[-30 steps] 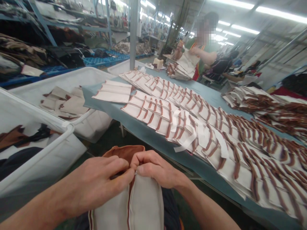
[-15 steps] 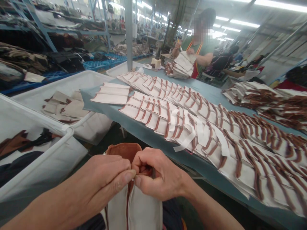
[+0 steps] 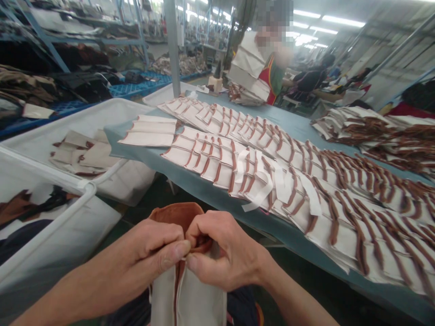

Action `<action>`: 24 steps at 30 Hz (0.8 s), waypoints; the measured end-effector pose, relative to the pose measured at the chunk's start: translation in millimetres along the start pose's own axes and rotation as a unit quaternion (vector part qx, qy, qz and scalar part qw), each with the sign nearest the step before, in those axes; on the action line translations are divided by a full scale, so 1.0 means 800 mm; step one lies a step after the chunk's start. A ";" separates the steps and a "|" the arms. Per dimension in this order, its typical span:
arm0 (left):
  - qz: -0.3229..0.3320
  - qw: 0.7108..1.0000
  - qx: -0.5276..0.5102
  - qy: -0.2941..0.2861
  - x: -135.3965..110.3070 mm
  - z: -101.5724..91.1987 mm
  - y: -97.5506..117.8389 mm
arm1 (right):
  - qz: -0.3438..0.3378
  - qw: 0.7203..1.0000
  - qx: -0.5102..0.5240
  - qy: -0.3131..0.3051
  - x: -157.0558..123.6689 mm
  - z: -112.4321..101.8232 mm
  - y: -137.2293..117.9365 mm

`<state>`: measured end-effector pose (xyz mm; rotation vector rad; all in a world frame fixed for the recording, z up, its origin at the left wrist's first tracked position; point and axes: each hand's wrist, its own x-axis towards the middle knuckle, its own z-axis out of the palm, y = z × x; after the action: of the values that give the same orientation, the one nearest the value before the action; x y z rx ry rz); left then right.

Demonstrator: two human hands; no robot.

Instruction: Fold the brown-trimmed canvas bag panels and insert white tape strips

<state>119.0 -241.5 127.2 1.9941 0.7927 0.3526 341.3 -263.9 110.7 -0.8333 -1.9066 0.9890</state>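
Observation:
Between my hands is a sewn piece of off-white fabric [image 3: 200, 296] with a brown inner side and a seam down its middle. My left hand [image 3: 152, 251] pinches its upper edge at the seam, thumb on the near side. Right beside it, my right hand [image 3: 222, 249] grips the same edge with thumb and curled fingers. The thumbs nearly meet at the top of the seam. Above the hands, the brown inside stands open like a tube mouth. My fingers hide the exact spot they hold.
Overlapping rows of similar white panels [image 3: 217, 160] with brown edges cover the blue-green table [image 3: 142, 158]. White paper strips [image 3: 282, 181] lie on them. White bins [image 3: 102, 199] holding fabric pieces stand at left. Across the table, a person holds a stack of panels [image 3: 249, 59]; more piles [image 3: 377, 136] lie at right.
My grip on the seam is nearly the same, the right fingers slightly shifted. The co-worker has lifted the stack of panels higher. The view has turned slightly, moving the table leftward.

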 end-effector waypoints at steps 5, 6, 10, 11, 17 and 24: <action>-0.005 0.986 -0.163 -0.019 0.000 0.002 -0.023 | 0.002 0.999 0.037 -0.005 -0.005 0.003 0.001; -0.004 0.982 -0.188 -0.019 0.000 0.004 -0.027 | 0.025 0.996 0.081 -0.012 -0.006 0.007 0.004; -0.004 0.968 -0.250 -0.011 -0.001 0.017 -0.036 | 0.139 0.934 0.327 -0.041 -0.013 0.030 0.020; 0.000 0.967 -0.256 0.000 -0.002 0.020 -0.037 | 0.159 0.915 0.369 -0.037 -0.016 0.037 0.024; -0.001 0.968 -0.251 0.024 -0.010 0.026 -0.031 | 0.211 0.875 0.436 -0.021 -0.025 0.058 0.032; 0.013 0.995 -0.100 0.004 -0.019 -0.003 -0.015 | 0.131 0.964 0.213 -0.089 0.004 0.017 0.003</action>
<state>101.8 -246.0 119.2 1.8190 0.7081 0.4388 328.2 -264.5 105.0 -0.7690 -1.6575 1.6167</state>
